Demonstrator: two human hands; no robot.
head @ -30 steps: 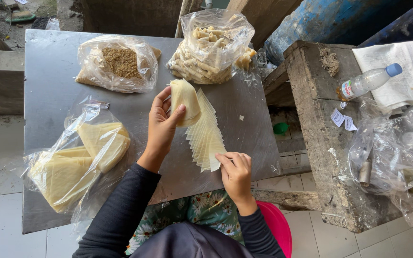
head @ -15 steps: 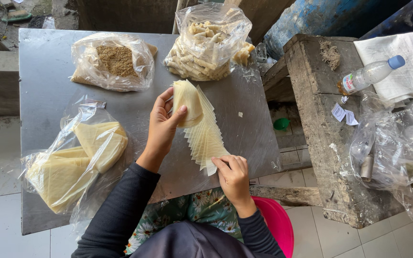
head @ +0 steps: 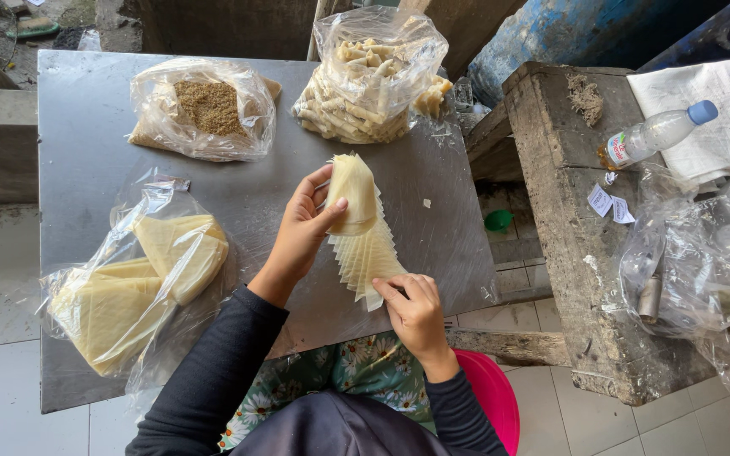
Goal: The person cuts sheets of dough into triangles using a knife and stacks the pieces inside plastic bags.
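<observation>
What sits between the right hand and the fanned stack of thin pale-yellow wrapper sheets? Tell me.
Nothing visible: the right hand already pinches the lower end of the fanned stack of thin pale-yellow wrapper sheets, and the left hand grips its top.

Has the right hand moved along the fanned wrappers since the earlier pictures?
No clear move: the right hand pinches the near end of the fanned wrappers, by the steel table's near edge, as before.

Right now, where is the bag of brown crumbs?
In the head view, the bag of brown crumbs lies at the metal table's far left, beside the bag of rolled sticks, above the left hand.
</observation>
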